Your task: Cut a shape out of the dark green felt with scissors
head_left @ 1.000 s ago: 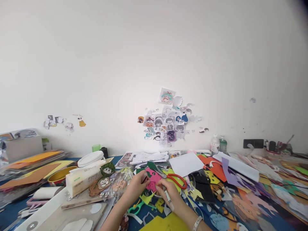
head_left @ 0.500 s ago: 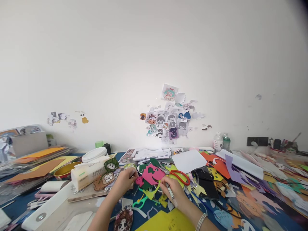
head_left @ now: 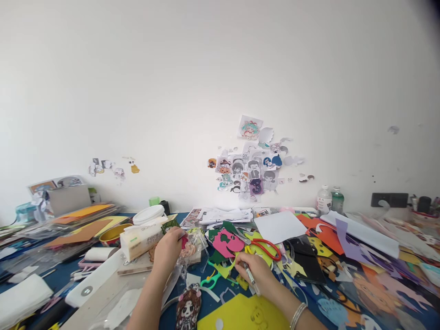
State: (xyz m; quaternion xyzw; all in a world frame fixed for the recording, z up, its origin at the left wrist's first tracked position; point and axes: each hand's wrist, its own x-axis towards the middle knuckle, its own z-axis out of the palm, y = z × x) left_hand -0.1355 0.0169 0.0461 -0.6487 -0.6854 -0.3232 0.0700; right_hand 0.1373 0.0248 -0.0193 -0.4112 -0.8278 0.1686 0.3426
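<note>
My left hand (head_left: 170,247) is closed on a small pink paper cutout (head_left: 184,239), only partly visible past the fingers. It is over the wooden board by the tissue pack (head_left: 141,239), beside crinkled clear plastic (head_left: 198,243). A white-barrelled marker (head_left: 252,278) lies in the grip of my right hand (head_left: 261,273), tilted across the palm. The yellow sheet (head_left: 237,314) with a faint drawing on it lies just below that hand. Beyond the hand are a larger pink paper scrap (head_left: 225,243) with holes cut in it and red-handled scissors (head_left: 267,250).
Turquoise-handled scissors (head_left: 211,280) and a brown-haired doll cutout (head_left: 188,308) lie between my arms. At the back are a white sheet (head_left: 279,227) and two bottles (head_left: 324,200). A white roll (head_left: 98,253) and a yellow bowl (head_left: 115,233) stand on the left. Paper scraps crowd the right.
My left hand has moved left with the small pink cutout, away from the larger pink scrap and over the board. My right hand still holds the marker. The view has turned slightly left.
</note>
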